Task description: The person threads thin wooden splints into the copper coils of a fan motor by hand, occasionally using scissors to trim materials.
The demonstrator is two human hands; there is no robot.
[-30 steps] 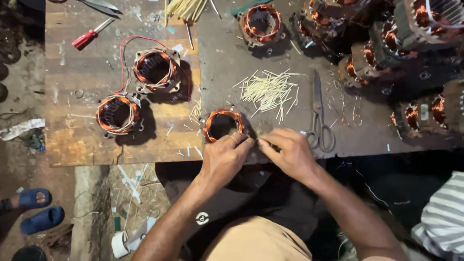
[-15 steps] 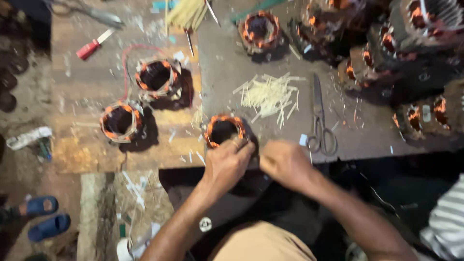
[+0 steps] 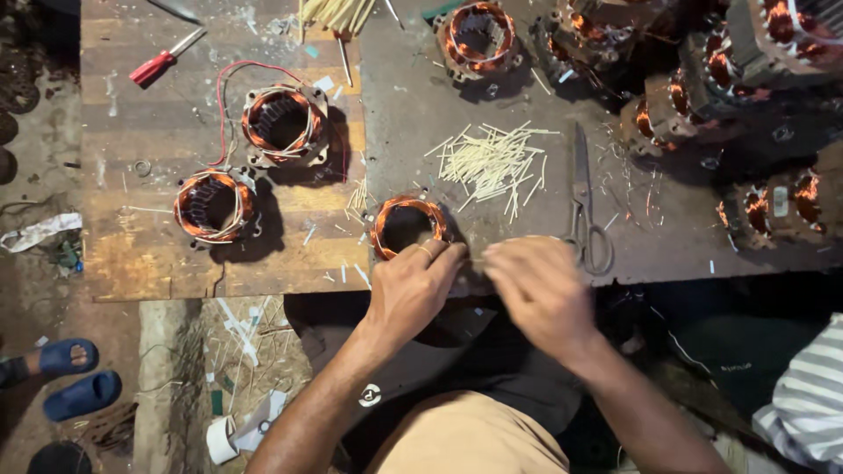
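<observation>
The left hand (image 3: pixel 413 285) gripped the rim of a copper coil (image 3: pixel 407 226); the right hand (image 3: pixel 537 294) was blurred, its curled fingers' grip unclear, beside scissors (image 3: pixel 587 206).

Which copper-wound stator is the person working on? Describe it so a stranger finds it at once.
Start at the workbench near edge. Three stators sit there; take the rightmost stator, on the dark metal sheet left of the scissors. Only this one is touched by the left hand.

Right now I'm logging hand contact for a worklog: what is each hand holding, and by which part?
The left hand grips the near rim of the copper-wound stator. The right hand is motion-blurred; its grip cannot be told.
</observation>
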